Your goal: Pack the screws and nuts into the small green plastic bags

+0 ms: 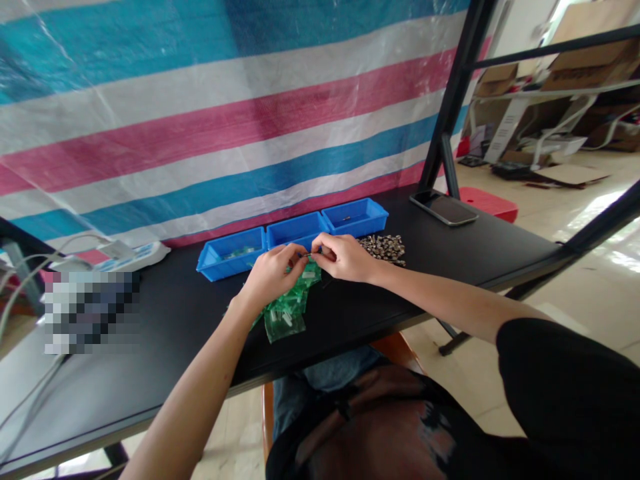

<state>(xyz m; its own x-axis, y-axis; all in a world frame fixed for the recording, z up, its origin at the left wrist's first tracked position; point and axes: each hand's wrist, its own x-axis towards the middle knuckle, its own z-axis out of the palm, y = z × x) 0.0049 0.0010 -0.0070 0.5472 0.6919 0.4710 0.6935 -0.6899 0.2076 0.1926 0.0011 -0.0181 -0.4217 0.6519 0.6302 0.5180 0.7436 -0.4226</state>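
My left hand [274, 275] and my right hand [345, 257] meet fingertip to fingertip above the black table. Both are closed in a pinch on a small thin metallic piece [309, 255] between them. Under my left hand lie green plastic bags [285, 320] with small pale pieces inside. A pile of small metal parts [387, 249] rests just right of my right hand. Three blue trays stand in a row behind the hands: the left tray [210, 267] holds small pieces, the middle tray [295, 230] is partly hidden, and the right tray [357, 213] has a small item in it.
A phone [445, 208] lies at the right rear of the table [175, 320]. At the left are a white power strip [145, 256], cables and a pixelated object [90, 310]. A striped sheet [240, 120] hangs behind, and black frame posts [453, 100] rise at the right.
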